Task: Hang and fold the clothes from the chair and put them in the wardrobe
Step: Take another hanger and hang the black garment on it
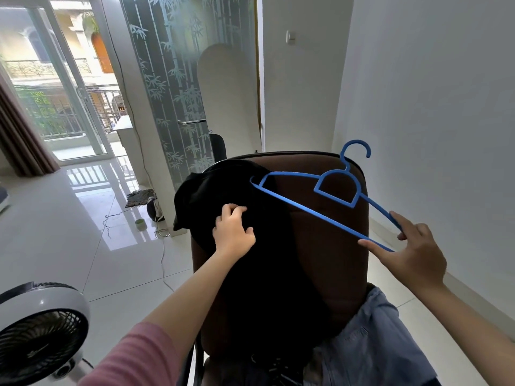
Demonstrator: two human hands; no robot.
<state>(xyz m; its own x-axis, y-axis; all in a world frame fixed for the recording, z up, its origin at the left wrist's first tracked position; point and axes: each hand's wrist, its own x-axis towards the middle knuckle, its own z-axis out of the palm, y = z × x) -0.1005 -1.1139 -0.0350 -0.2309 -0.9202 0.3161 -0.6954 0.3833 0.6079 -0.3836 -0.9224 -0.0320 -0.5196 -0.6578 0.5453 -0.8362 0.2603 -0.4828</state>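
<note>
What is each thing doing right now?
black garment: draped over the chair back.
blue hanger: empty, held up.
left hand: gripping the black garment.
right hand: pinching the hanger's end.
brown chair: upright.
grey-blue garment: lying crumpled on the chair.

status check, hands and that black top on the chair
Left hand gripping black garment draped over chair back. Right hand holding blue hanger. Nothing blocking.
</note>
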